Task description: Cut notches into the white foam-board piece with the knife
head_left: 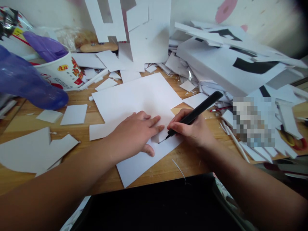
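Note:
My left hand lies spread on white foam boards, its fingers apart and pressing on the surface. A large white board extends beyond the fingertips, over another white piece that reaches toward the table's front edge. In my right hand is a slim black craft knife, gripped like a pen. Its thin tip points down and left, against the white board just right of my left fingers. A small white piece shows beside the tip, partly covered by my left hand.
White offcuts lie around the wooden table. At the left stand a paper noodle tub with purple plastic inside and a blue plastic object. A white box and piled scraps fill the right, near scissors.

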`<state>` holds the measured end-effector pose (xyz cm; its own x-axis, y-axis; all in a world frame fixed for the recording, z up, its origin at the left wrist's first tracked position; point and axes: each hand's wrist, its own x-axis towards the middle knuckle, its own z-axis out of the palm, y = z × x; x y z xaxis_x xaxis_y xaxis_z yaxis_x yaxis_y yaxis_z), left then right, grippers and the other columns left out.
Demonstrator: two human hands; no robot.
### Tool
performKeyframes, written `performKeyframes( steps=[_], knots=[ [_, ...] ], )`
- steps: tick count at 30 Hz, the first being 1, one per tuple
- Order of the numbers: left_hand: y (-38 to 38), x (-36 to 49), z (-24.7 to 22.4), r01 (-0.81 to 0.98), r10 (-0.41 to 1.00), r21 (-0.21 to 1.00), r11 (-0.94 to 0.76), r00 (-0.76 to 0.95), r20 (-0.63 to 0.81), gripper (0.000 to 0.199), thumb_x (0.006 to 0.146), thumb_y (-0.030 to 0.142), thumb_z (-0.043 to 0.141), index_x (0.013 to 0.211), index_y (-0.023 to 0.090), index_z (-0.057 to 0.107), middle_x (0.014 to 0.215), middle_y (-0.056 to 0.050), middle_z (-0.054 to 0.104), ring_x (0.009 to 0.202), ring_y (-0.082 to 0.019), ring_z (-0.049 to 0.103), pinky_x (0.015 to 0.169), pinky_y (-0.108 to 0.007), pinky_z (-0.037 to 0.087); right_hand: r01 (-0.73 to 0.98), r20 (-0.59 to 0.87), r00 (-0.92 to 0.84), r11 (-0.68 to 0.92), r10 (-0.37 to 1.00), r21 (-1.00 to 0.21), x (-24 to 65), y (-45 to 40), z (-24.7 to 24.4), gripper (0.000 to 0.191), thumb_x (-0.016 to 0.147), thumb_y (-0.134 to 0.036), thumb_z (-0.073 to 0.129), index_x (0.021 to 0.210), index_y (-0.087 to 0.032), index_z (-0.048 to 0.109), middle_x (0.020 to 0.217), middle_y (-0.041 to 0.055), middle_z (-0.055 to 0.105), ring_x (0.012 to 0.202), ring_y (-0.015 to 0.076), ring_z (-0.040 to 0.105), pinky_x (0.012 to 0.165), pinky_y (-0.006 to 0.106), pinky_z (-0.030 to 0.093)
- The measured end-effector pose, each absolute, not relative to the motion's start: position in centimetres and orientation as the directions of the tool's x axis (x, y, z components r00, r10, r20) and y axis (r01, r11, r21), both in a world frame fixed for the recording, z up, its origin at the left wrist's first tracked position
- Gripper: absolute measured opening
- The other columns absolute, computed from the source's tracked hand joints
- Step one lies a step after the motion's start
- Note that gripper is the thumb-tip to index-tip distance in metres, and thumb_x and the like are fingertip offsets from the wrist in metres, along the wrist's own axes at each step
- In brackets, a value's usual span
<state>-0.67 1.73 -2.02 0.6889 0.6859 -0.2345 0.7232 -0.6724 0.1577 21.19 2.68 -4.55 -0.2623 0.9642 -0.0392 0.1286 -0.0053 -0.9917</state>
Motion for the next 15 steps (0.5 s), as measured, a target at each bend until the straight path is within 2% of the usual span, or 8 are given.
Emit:
performKeyframes(
  steps=[5,11,15],
  knots=[
    [1.73,-0.93,-2.25,0.706,0.681,0.161,-0.689,0.708,-0.188,0.085,0.070,0.060,0.079,0.143,0.028,0.049,0.152,-0.006,0.045,0.125,-0.035,0.046,0.096,-0.041,0.042,0.131,-0.039,-0.222,-0.009,0.974,-0.991,21.39,2.68,-4.99,0.029,0.069,-0.041,0.083,0.068,-0.021,0.063,0.065,0.0012,0.069,0.052,0.0134,0.058,0.045,0.025,0.044],
    [1.84,-1.16,-2.39,0.678,0.659,0.167,-0.716,0.735,-0.159,0.083,0.072,0.061,0.076,0.141,0.023,0.051,0.151,-0.009,0.045,0.124,-0.038,0.046,0.099,-0.047,0.043,0.135,-0.029,-0.211,-0.001,0.977,-0.991,22.05,3.10,-5.18,0.027,0.070,-0.040,0.083,0.069,-0.020,0.064,0.066,0.0014,0.069,0.048,0.0124,0.056,0.043,0.024,0.043],
    [1.84,-1.24,-2.51,0.678,0.662,0.174,-0.714,0.735,-0.150,0.082,0.072,0.059,0.077,0.141,0.023,0.052,0.151,-0.009,0.045,0.126,-0.036,0.046,0.099,-0.045,0.043,0.110,-0.022,-0.207,0.001,0.978,-0.994,22.16,3.35,-5.03,0.027,0.068,-0.039,0.083,0.069,-0.020,0.064,0.064,0.0003,0.068,0.048,0.0124,0.057,0.043,0.024,0.044]
  ],
)
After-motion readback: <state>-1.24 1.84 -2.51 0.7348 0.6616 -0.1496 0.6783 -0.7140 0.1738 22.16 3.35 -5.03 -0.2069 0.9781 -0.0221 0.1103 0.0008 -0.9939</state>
